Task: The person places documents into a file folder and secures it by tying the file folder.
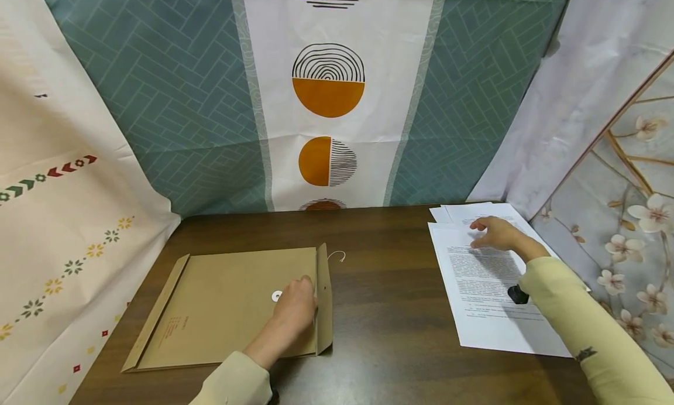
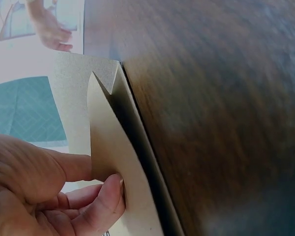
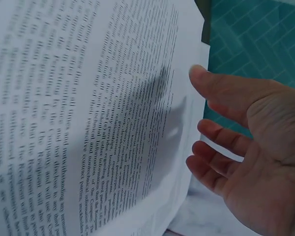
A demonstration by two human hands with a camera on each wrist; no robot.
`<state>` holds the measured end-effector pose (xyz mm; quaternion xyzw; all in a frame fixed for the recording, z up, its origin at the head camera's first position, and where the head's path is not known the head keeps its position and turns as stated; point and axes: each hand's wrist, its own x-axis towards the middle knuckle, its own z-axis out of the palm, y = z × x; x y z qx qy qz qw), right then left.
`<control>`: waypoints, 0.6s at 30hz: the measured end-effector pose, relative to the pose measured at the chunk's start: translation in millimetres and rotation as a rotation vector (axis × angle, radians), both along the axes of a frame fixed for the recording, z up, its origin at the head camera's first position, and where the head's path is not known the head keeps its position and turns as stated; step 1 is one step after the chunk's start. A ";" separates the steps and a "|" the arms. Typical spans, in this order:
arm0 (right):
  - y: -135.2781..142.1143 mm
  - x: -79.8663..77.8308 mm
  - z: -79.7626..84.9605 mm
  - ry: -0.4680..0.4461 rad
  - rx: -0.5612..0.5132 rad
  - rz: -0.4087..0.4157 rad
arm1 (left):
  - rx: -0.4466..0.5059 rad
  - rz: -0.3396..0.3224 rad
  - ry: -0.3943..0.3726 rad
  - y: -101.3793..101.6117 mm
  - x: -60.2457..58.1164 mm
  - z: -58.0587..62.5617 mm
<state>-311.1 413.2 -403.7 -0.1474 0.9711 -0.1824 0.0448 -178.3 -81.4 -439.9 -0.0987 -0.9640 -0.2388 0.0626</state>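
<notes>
Left hand [image 1: 296, 304] pinches the mouth edge [image 2: 119, 150] of brown envelope [image 1: 231, 299], bench [image 1: 384, 294] left. Right hand [image 1: 497, 235], fingers loosely parted, hovers over printed sheets [image 1: 474, 320], bench right. Staggered stack: hasty grab could fan it; hard tugging might crease the mouth.

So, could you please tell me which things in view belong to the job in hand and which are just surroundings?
Job:
brown cardboard envelope, pinched by the left hand
white printed paper sheets, right hand above

Surroundings:
dark brown wooden table
teal-and-white patterned fabric backdrop
</notes>
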 end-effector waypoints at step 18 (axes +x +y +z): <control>-2.8 -22.2 -9.3 -0.094 0.110 0.005 | -0.016 0.017 0.003 0.2 1.1 -0.6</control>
